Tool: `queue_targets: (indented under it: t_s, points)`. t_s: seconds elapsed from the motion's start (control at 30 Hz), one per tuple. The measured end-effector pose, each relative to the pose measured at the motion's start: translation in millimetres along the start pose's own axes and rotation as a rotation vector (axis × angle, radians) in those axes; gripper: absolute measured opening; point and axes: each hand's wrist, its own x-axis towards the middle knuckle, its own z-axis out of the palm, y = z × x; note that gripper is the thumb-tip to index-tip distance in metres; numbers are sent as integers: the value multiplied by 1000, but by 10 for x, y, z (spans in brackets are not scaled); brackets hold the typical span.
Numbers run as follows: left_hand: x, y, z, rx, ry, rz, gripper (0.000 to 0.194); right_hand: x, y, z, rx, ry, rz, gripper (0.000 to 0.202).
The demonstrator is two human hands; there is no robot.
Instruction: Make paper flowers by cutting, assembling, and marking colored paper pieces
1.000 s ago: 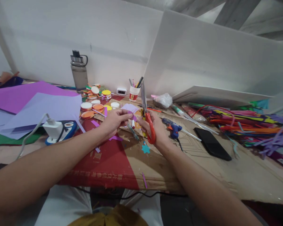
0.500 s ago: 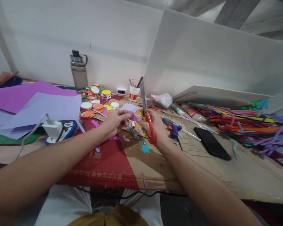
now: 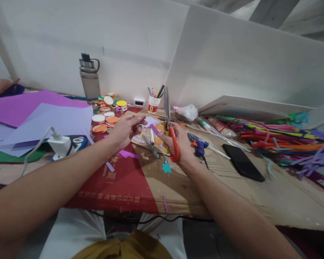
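My right hand (image 3: 178, 142) grips a pair of scissors (image 3: 172, 142) with orange-red handles, blades pointing up and closed together. Between its thumb and fingers it also pinches a small purple paper strip (image 3: 154, 129). To the left, apart from that strip, my left hand (image 3: 126, 130) is raised with its fingertips pinched together; what they hold, if anything, is too small to make out. Behind the fingers lie pale lavender paper pieces (image 3: 151, 121). Below the hands are a pen (image 3: 151, 146), a white marker (image 3: 152, 137) and a turquoise star-shaped cutout (image 3: 166, 167).
Purple and lavender sheets (image 3: 54, 118) and a white charger plug (image 3: 59, 145) are at left. A water bottle (image 3: 89, 81), round orange-and-white discs (image 3: 99, 128) and a cup of pens (image 3: 153, 103) stand behind. At right lie a blue glue gun (image 3: 201, 146), a black phone (image 3: 243, 162) and pipe cleaners (image 3: 280, 138).
My left hand has let go of the purple paper strip and moved up and left. The strip stays in my right hand with the scissors, which has hardly moved.
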Motion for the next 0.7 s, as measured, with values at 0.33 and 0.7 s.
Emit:
queue_targets:
  t_s: [0.33,0.7]
  points:
    - [88,-9,-97,237,169,128,18,0,-6,-8,28,18,4,46]
    - [-115,-102,28,757,-158,265,4,30,19,-39,97,51,26,49]
